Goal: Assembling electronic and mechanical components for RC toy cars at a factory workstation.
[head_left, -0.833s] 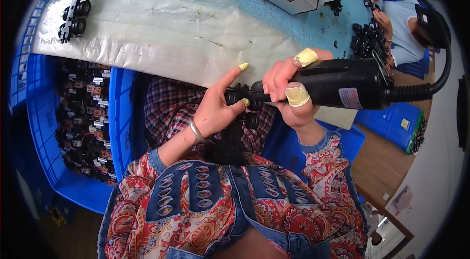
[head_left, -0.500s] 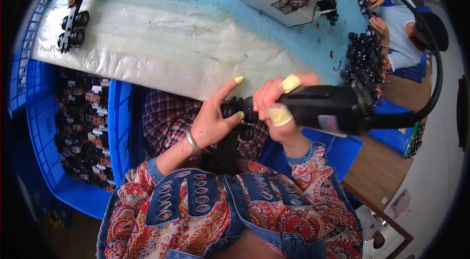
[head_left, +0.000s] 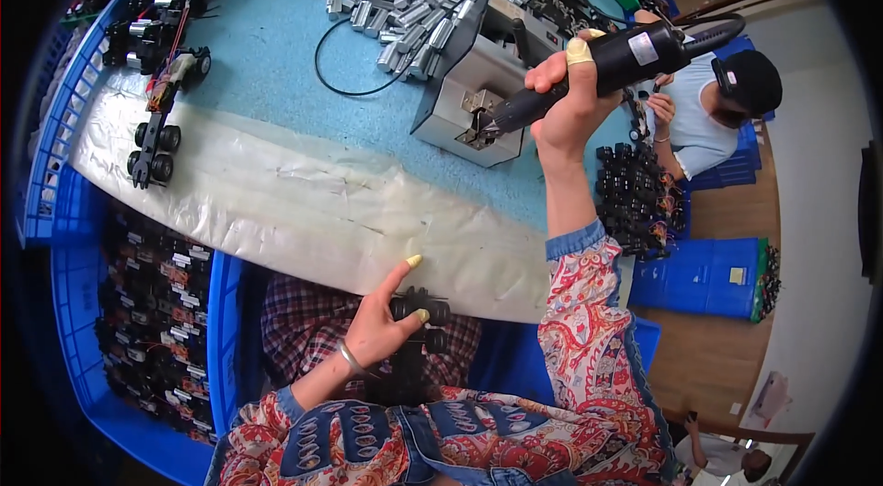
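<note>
Now, step: between fastenings, driver lifted clear.
Right hand (head_left: 566, 104): grip closed around black cylindrical electric screwdriver (head_left: 598, 72), raised over blue bench (head_left: 276, 63).
Left hand (head_left: 382, 325): fingers pinching small black wheeled toy chassis (head_left: 421, 313) at lap, below bench edge.
Next move: likely needs the tip realigned with chassis.

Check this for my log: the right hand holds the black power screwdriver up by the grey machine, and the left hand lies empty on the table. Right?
Not quite. In the head view the left hand is not empty: it holds a small black wheeled part at the table's edge. The right hand does hold the black power screwdriver by the grey machine.
</note>
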Action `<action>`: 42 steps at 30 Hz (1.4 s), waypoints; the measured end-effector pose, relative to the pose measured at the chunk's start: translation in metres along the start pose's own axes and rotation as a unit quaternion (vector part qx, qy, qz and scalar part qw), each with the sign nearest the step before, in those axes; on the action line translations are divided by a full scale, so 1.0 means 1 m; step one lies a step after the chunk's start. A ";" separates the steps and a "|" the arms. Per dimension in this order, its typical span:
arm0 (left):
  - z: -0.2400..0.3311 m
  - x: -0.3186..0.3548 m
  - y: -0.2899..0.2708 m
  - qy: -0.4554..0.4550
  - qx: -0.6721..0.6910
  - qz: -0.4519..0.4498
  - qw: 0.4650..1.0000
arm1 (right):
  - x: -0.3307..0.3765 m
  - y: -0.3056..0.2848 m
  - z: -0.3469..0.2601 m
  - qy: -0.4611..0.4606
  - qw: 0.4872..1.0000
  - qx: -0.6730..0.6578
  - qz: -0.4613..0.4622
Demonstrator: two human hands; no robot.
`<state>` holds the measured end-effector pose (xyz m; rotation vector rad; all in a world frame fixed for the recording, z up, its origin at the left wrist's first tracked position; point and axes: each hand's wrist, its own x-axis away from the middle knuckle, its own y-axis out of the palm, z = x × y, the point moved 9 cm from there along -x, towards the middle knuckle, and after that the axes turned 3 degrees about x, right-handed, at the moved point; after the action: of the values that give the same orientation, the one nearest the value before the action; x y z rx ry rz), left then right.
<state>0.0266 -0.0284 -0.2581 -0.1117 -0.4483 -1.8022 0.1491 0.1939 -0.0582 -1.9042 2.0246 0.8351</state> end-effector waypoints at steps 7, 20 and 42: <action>-0.006 -0.006 -0.010 0.133 -0.096 0.063 0.984 | 0.040 -0.002 0.028 0.173 0.985 -0.017 -0.009; -0.012 -0.006 -0.004 0.022 0.009 0.035 0.999 | 0.179 0.025 0.006 0.258 0.953 -0.014 -0.158; -0.010 -0.002 -0.009 0.030 0.064 0.017 0.997 | 0.206 0.021 0.000 0.149 0.974 0.073 -0.153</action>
<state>0.0204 -0.0288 -0.2701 0.0236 -0.5137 -1.7351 0.1034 0.0215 -0.1640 -2.2835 1.8092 0.3325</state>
